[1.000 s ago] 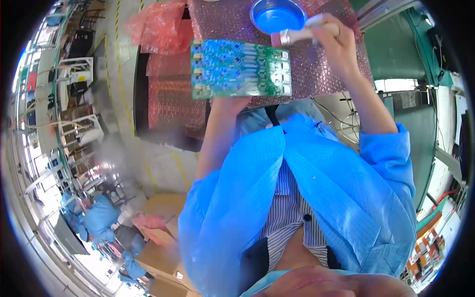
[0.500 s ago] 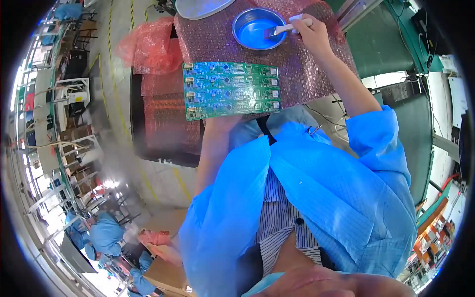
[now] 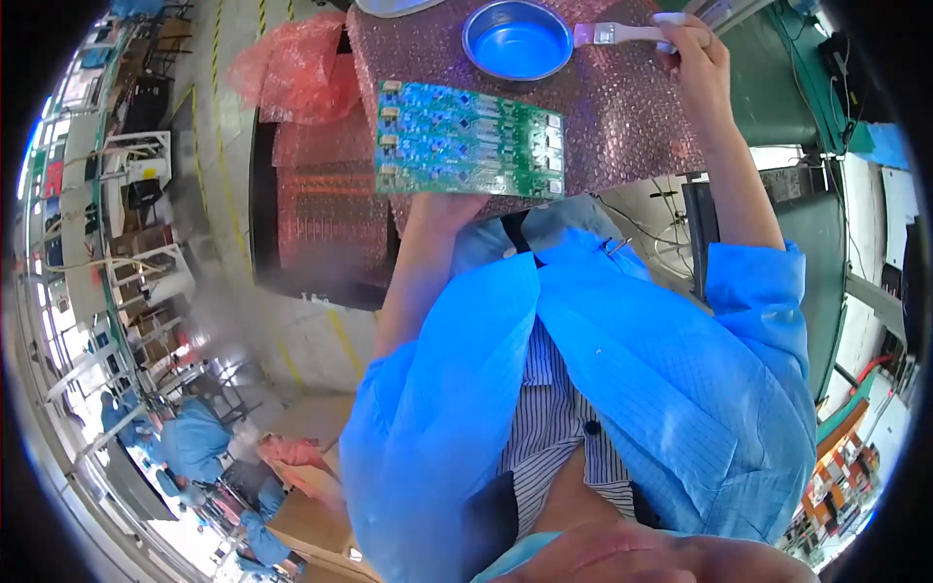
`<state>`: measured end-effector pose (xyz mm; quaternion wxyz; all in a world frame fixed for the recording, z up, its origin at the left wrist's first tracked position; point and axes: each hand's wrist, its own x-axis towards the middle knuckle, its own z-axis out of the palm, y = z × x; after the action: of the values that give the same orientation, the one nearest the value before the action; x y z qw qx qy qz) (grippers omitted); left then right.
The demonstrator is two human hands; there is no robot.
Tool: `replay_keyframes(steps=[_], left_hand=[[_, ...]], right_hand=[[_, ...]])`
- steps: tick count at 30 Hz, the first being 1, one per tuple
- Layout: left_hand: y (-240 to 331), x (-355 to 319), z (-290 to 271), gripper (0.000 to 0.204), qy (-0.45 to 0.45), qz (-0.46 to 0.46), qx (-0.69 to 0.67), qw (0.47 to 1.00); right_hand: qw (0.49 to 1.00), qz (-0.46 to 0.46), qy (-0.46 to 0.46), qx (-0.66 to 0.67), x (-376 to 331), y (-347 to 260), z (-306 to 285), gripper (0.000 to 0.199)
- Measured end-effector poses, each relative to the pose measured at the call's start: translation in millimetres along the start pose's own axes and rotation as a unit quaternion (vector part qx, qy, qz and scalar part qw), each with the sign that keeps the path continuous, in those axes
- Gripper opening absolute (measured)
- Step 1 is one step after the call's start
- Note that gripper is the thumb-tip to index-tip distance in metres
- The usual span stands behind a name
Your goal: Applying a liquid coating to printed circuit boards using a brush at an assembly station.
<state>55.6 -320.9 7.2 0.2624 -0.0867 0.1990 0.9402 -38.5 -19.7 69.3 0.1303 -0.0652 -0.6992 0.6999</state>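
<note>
My left hand (image 3: 449, 207) holds a panel of joined green circuit boards (image 3: 471, 141) by its near edge; most of the fingers are hidden beneath it. A blue glow lies over the panel's left part. In my right hand (image 3: 702, 76) is a flat brush (image 3: 637, 34), held by its pale handle with the bristles toward the left. The brush tip is just beside the right rim of a round metal bowl (image 3: 483, 60), which contains liquid that looks blue. The bowl rests beyond the panel on bubble wrap (image 3: 622, 121).
Crumpled pink bubble wrap (image 3: 296, 73) lies left of the work surface. A white round container (image 3: 394, 6) is partly cut off at the top. To the right is a green surface (image 3: 777, 102). A cardboard box (image 3: 316, 530) stands at lower left, with people in blue farther back.
My right hand has drawn the brush out of the bowl and off to the right. The panel in my left hand has shifted up and slightly right, and its tilt has changed.
</note>
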Motion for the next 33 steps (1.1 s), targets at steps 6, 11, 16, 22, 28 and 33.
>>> replay_keyframes(steps=[6,11,16,22,28,33], left_hand=[[-3,6,11,0.046,-0.037,0.015,0.047,0.998],[-9,24,-3,0.049,-0.040,-0.017,0.004,0.999],[-6,-3,40,0.045,-0.023,0.016,0.110,0.994],[-7,-15,49,0.042,-0.003,0.049,0.121,0.991],[-4,5,3,0.045,-0.066,-0.008,0.073,0.995],[-7,-11,40,0.045,-0.017,0.018,0.117,0.993]], right_hand=[[0.976,-0.140,-0.162,0.035,-70,-64,51,0.019],[0.871,-0.344,-0.347,-0.040,-94,-76,74,0.017],[0.792,-0.452,-0.408,-0.041,-102,-74,91,0.024],[0.771,-0.481,-0.412,-0.059,-107,-67,97,0.025],[0.770,-0.429,-0.464,-0.083,-98,-79,91,0.025],[0.778,-0.450,-0.436,-0.034,-99,-81,98,0.022]])
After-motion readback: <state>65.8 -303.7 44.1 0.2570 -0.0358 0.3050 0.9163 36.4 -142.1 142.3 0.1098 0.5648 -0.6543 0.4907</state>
